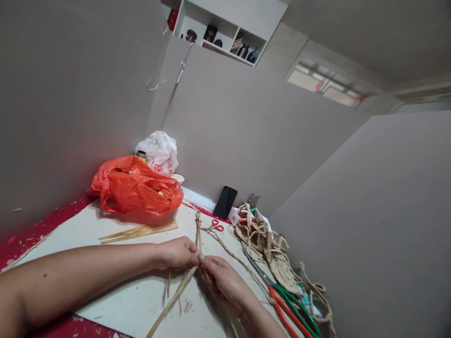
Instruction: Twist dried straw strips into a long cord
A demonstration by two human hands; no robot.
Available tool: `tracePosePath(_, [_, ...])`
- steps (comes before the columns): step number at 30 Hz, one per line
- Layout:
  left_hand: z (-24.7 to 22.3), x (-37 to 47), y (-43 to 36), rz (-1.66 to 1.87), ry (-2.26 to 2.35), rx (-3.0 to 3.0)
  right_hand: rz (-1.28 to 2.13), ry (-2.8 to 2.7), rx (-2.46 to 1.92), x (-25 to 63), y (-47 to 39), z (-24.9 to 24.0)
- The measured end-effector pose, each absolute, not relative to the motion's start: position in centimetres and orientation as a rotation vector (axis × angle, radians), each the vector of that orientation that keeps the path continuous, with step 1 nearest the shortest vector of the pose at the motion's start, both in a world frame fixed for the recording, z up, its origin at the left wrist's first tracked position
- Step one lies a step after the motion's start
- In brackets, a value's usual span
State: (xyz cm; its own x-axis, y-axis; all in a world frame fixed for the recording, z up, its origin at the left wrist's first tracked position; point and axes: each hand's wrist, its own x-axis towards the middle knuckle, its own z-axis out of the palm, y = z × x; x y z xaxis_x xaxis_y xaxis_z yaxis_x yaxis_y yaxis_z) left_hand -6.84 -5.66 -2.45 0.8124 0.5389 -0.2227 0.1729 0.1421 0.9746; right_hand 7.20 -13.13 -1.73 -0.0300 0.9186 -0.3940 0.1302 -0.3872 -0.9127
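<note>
Bare left forearm (95, 272) came in from 8 o'clock, nearest the lens, over a white board (123, 305) on a flake-strewn red tabletop (88, 326). Left hand (178, 253) and right hand (223, 277) met just below centre, fingertips side by side. Both pinched the lower end of a twisted straw cord (198, 230), which ran up at 12 o'clock from the hands. Left fingers bent, close together; right thumb pressed on top; undersides hidden, can't tell the rest. Flat straw strip (172, 302) trailed from the grip toward 7. Thin strand (234, 256) slanted off the cord toward 4, passing beside the right hand. Around the hands: dried straw strips (144, 231) at 10; red plastic bag (141, 188) at 11, white plastic bag (158, 150) behind it; red-handled scissors (216, 226) at 1, near the cord; smartphone (225, 202) farther out at 1, leaning on the wall (239, 126). Heap of braided straw (282, 270) lay at 3, large shears (267, 279) at 4 with green and orange-red handles, blades pointing up toward 11.
</note>
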Motion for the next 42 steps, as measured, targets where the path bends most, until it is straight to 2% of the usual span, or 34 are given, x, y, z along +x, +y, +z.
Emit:
tracePosePath(15, [-1.8, -7.3, -4.6, 0.259, 0.579, 1.845, 1.869, -0.975, -1.32, 9.1, -13.0, -2.4])
tracePosePath(21, [-0.7, -7.5, -5.1, 0.272, 0.544, 1.991, 1.769, -0.852, -1.374, 8.2, -13.2, -2.2])
tracePosePath(28, [0.0, -7.5, -6.4, 0.05, 0.628, 1.779, 1.497, -0.825, -1.415, 6.4, -13.6, -2.8])
tracePosePath(38, [-2.6, -6.5, -8.8, 0.247, 0.719, 1.733, 1.557, -0.724, -1.292, 5.6, -14.3, -2.6])
tracePosePath(42, [-2.0, -6.7, -9.1, 0.167, 0.732, 1.683, 1.563, -0.761, -1.309, 5.8, -14.2, -3.0])
